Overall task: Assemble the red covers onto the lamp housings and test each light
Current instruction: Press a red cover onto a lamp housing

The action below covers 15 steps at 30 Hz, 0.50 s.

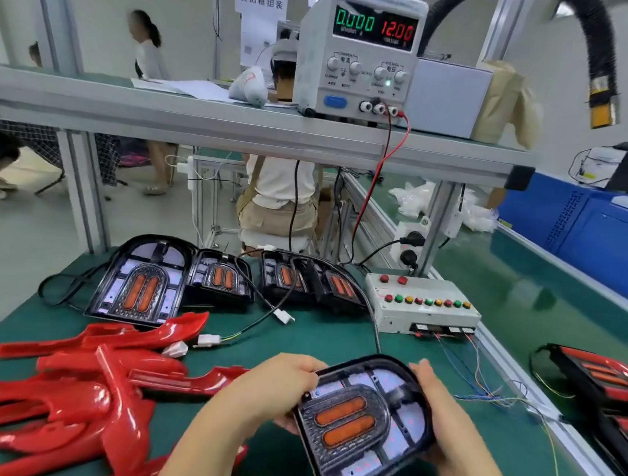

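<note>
Head view: your left hand (279, 385) and right hand (440, 418) each curl around an edge of a bare housing (358, 424), tilted towards you above the counter (314, 334), likely for checking. Red covers (95, 389) lie heaped at your left; the fingertips behind the housing are hidden.

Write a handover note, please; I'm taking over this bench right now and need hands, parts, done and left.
Hands: left hand and right hand both have a grip on the held housing by its edges, tilted above the mat, no cover on it.
Parts: red covers piled on the mat's left; bare housings at the back beside the button box.
Done: covered lamps lie at far right.
Left: cover and test the held housing, then the rest. Supply shows 0.000 and 12.00.
</note>
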Each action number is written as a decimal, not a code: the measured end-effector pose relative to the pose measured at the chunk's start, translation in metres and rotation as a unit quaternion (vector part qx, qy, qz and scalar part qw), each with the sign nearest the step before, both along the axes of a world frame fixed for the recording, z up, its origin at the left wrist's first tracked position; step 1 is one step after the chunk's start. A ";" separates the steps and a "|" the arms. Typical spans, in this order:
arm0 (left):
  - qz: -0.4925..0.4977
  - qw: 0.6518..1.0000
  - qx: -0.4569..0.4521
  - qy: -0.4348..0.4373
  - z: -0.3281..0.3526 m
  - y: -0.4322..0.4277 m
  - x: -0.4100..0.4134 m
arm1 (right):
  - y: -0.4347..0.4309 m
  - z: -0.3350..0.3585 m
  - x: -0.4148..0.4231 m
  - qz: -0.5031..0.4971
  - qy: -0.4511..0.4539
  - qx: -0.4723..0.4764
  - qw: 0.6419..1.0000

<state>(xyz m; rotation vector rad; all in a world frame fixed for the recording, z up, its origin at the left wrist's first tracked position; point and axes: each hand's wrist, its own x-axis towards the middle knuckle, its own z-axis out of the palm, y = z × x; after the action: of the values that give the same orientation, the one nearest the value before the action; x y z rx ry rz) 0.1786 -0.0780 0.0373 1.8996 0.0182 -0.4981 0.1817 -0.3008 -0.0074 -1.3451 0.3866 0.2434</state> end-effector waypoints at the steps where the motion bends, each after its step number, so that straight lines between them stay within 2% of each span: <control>1: -0.015 1.000 0.015 0.009 0.002 0.003 0.001 | -0.001 -0.001 -0.002 0.034 0.019 -0.002 0.999; 5: -0.069 0.994 0.075 0.043 0.006 0.013 0.004 | -0.002 -0.009 -0.009 0.084 0.027 -0.002 0.996; 7: -0.070 0.991 0.117 0.016 0.005 0.017 0.007 | 0.000 -0.014 -0.009 0.059 0.007 0.021 0.998; 10: -0.015 0.987 0.151 -0.043 -0.001 0.025 0.006 | 0.008 -0.018 -0.009 0.021 -0.020 0.017 0.999; 13: -0.008 0.985 0.165 -0.040 -0.008 0.029 -0.001 | 0.015 -0.021 -0.010 0.011 -0.030 0.005 0.999; 15: -0.018 0.975 0.212 -0.057 -0.012 0.026 -0.003 | 0.018 -0.023 -0.010 0.015 -0.027 0.006 1.000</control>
<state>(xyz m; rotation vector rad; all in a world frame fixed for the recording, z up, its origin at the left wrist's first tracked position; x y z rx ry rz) 0.1757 -0.0515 0.0249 2.3491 0.0169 -0.4316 0.1713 -0.2832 -0.0299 -1.3433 0.3195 0.2323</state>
